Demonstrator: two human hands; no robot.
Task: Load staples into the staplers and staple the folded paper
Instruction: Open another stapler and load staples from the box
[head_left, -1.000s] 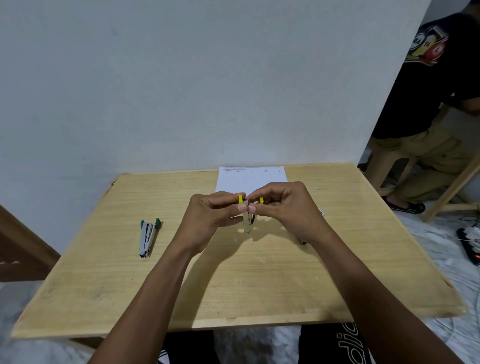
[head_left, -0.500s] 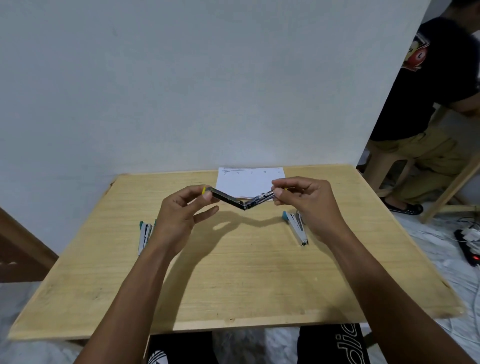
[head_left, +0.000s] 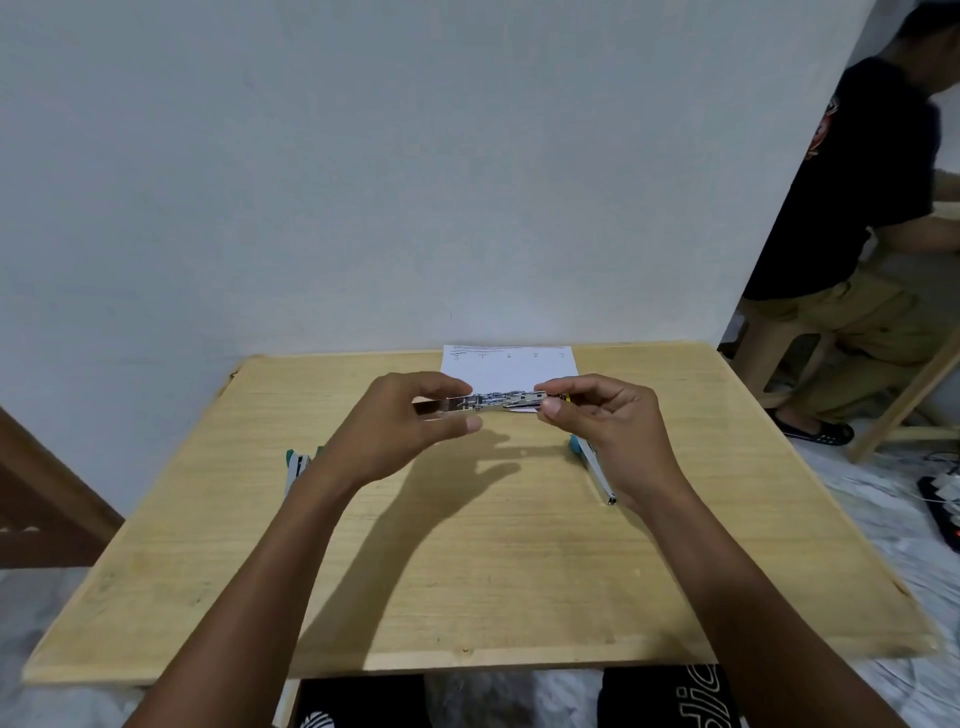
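A metal stapler with yellow trim (head_left: 493, 402) is spread out flat and held in the air above the wooden table (head_left: 467, 571). My left hand (head_left: 395, 431) pinches its left end and my right hand (head_left: 608, 426) pinches its right end. The folded white paper (head_left: 511, 364) lies at the table's far edge, just behind the stapler. A green-tipped stapler (head_left: 297, 467) lies on the table to the left, partly behind my left wrist. A blue-tipped stapler (head_left: 592, 467) lies to the right, partly under my right hand.
A white wall stands right behind the table. A person in a black shirt (head_left: 857, 218) sits on a stool at the far right. Cables and a power strip (head_left: 940, 509) lie on the floor to the right.
The stapler was held folded between both hands; my hands pulled apart and swung it open, first into a V shape and now almost straight.
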